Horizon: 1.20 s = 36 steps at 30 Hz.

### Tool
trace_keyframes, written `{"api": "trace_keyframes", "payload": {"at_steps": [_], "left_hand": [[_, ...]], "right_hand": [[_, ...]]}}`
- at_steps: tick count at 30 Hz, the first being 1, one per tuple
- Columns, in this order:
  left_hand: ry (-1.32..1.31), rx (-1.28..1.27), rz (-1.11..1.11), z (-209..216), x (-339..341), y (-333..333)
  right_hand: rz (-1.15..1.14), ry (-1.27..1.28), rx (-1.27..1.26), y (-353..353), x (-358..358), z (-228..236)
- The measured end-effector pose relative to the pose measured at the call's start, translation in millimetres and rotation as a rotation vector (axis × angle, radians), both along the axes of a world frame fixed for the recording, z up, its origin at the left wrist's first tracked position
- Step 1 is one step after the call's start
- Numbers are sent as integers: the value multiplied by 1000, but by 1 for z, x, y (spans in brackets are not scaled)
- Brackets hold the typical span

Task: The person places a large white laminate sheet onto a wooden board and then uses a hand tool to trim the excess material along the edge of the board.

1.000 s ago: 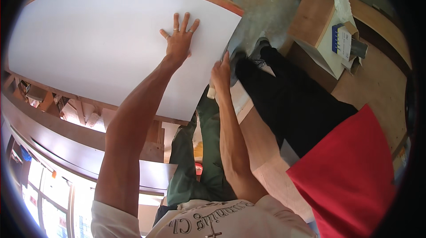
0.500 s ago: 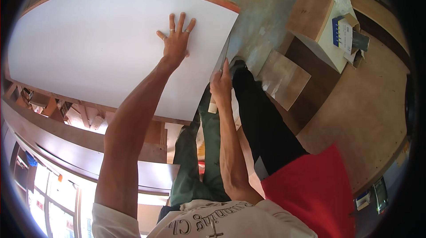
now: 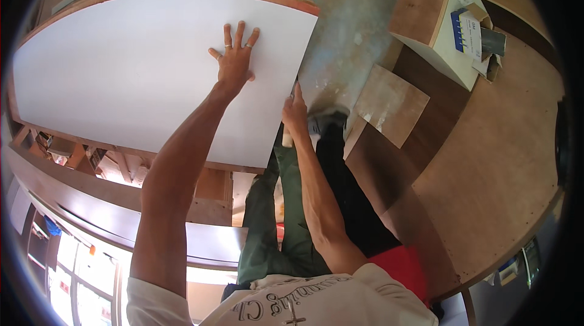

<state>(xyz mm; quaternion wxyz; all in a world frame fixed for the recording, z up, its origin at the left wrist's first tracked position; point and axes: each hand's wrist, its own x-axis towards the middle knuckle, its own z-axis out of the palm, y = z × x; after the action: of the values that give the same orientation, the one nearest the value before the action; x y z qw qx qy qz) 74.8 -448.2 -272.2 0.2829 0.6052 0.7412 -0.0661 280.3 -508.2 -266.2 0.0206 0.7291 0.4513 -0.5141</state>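
A large white-faced board (image 3: 146, 76) with a wooden edge lies in front of me. My left hand (image 3: 234, 65) rests on its face near the right end, fingers spread and palm down. At the board's right edge, my right hand (image 3: 295, 113) is closed around a file, with the index finger stretched forward along it. The file's pale handle (image 3: 287, 137) shows below my fist. Its flat grey blade is mostly hidden beside the board's edge.
A person in black trousers (image 3: 340, 186) and a red garment stands close by my right arm. Beyond are a loose wooden panel (image 3: 394, 104), a wooden box (image 3: 423, 6) with an opened carton (image 3: 471, 34) on it, and a curved wooden surface (image 3: 480, 168).
My right hand has drawn slightly left, and the file's blade, earlier visible past the edge, is now mostly hidden. The other person's foot and red garment have shifted. My left hand stays on the board.
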Motion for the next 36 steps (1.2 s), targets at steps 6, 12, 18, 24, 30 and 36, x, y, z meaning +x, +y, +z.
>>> {"api": "trace_keyframes", "payload": {"at_steps": [6, 12, 18, 24, 30, 36], "left_hand": [[5, -2, 13, -2, -6, -6], [17, -37, 24, -2, -16, -17], [-2, -5, 4, -2, 1, -4], [16, 3, 14, -7, -13, -18], [9, -22, 24, -5, -11, -16], [-20, 21, 8, -6, 5, -4]], "right_hand": [[-12, 30, 129, -28, -14, 21], [36, 97, 268, -47, -6, 27], [42, 51, 164, -39, 9, 4], [-5, 81, 69, -55, -16, 31], [49, 90, 235, -68, 0, 21], [92, 33, 314, -60, 13, -6]]}}
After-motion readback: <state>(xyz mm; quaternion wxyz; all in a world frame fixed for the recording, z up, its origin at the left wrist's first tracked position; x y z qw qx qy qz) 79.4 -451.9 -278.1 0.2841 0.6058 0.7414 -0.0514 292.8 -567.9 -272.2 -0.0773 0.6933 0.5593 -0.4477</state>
